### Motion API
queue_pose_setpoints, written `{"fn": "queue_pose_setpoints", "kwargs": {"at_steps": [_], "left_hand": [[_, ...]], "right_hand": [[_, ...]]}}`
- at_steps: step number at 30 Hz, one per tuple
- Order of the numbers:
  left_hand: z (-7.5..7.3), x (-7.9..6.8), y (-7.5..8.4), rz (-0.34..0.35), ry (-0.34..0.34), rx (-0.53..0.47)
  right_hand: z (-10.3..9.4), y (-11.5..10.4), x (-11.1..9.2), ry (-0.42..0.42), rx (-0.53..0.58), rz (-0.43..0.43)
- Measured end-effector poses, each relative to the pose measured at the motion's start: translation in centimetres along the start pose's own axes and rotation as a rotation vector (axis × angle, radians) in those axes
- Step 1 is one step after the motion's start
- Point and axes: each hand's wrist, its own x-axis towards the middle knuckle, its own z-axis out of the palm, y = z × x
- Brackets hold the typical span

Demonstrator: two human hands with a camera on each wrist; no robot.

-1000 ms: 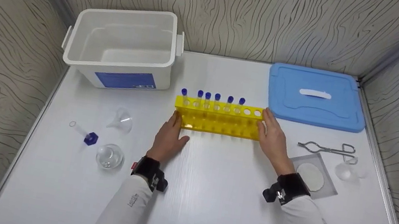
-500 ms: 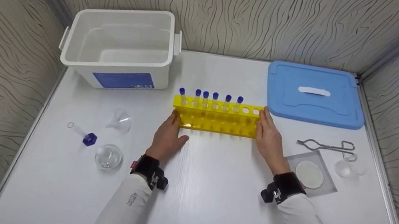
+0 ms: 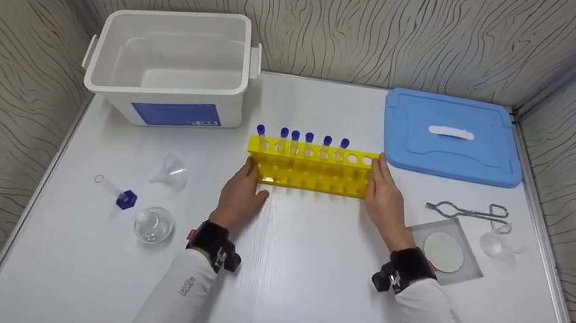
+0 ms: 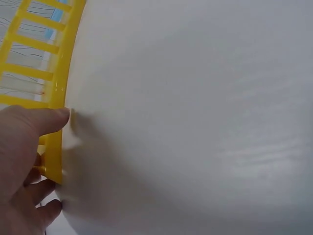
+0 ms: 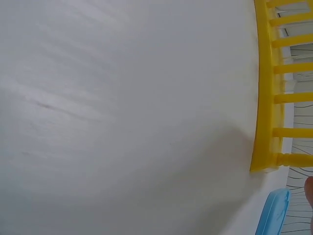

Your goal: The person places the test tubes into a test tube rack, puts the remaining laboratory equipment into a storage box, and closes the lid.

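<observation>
A yellow test tube rack (image 3: 312,174) is at mid-table, with several blue-capped test tubes (image 3: 309,139) upright in its holes. Two holes at its right end hold no tube. My left hand (image 3: 240,195) grips the rack's left end. In the left wrist view, the thumb (image 4: 51,120) overlaps the rack's edge, with the other fingers below at its corner. At the right end, my right hand (image 3: 386,201) holds the rack, its fingers along the end. Only a sliver of that hand shows in the right wrist view, beyond the rack's corner (image 5: 264,159).
A white bin (image 3: 172,86) stands back left, and its blue lid (image 3: 450,153) lies back right. At left are a funnel (image 3: 171,172), a small cylinder with a purple base (image 3: 126,199) and a round glass flask (image 3: 154,225). Tongs (image 3: 467,212), a gauze pad (image 3: 443,253) and small glassware (image 3: 495,245) lie right.
The whole head view has shifted slightly, so everything sits a little further left. Both hands keep their places at the ends of the rack.
</observation>
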Motion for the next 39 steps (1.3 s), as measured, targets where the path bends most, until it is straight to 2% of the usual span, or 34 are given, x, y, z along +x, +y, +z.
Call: {"fn": "queue_pose_setpoints", "kwargs": {"at_steps": [10,18,21,26,31,39], "left_hand": [[-0.2,-0.1,-0.3,-0.032,0.002,-0.007],[-1.0,0.1,-1.2,-0.028,0.014,0.018],[-1.2,0.1,-1.6,-0.033,0.036,0.006],[-1.5,0.0,-2.0,-0.047,0.096,-0.06],[-1.8,0.0,-2.0,-0.08,0.13,-0.12],[-2.2,-0.1,-2.2,-0.09,0.184,-0.123]], "right_hand": [[0.7,-0.7,0.0,-0.022,-0.044,-0.003],[1.6,-1.6,0.2,0.026,-0.058,-0.061],[1.8,-2.1,0.4,0.03,-0.046,-0.073],[2.2,-2.8,0.6,-0.008,-0.024,-0.057],[2.6,-3.3,0.7,-0.019,-0.027,-0.057],[3.0,-3.8,0.7,-0.017,-0.028,-0.045]]}}
